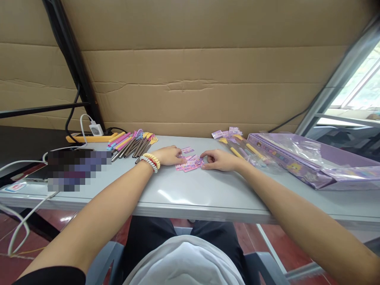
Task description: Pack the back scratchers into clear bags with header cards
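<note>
Both my arms reach out over a grey table. My left hand, with bead bracelets on the wrist, rests its curled fingers on a small heap of pink paper cards. My right hand lies at the heap's right edge, fingers bent and pinching at one of the cards. Another pink card lies just behind the heap.
A bundle of telescopic back scratchers lies at the back left beside a yellow power strip with a charger. More scratchers in plastic sleeves and a purple box in clear wrap are at the right. A cardboard wall stands behind.
</note>
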{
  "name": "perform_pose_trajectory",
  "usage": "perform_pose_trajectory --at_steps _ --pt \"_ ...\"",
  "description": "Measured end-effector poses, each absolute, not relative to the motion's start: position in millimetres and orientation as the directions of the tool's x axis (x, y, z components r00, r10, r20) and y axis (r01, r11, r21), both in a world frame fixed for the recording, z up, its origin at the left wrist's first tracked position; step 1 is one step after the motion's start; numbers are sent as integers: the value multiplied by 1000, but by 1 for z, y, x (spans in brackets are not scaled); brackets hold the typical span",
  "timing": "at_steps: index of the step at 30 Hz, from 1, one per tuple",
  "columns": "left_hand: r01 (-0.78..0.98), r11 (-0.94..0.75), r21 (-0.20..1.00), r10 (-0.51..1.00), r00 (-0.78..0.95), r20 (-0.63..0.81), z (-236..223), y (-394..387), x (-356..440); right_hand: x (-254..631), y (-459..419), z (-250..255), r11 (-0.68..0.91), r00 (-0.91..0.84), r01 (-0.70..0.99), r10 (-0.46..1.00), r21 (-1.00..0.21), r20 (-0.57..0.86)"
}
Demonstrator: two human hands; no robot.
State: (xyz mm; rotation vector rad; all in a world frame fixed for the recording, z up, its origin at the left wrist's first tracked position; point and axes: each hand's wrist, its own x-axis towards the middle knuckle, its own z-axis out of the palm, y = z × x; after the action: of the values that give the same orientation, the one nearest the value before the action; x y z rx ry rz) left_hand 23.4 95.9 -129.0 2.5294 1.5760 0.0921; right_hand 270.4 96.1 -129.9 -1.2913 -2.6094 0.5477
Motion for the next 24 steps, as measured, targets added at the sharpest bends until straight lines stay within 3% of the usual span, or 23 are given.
perform_pose_trajectory --at_steps 24 --pt "892 -443 88 891 449 -65 -127 90 31 265 92 -129 584 -609 742 793 -329 36"
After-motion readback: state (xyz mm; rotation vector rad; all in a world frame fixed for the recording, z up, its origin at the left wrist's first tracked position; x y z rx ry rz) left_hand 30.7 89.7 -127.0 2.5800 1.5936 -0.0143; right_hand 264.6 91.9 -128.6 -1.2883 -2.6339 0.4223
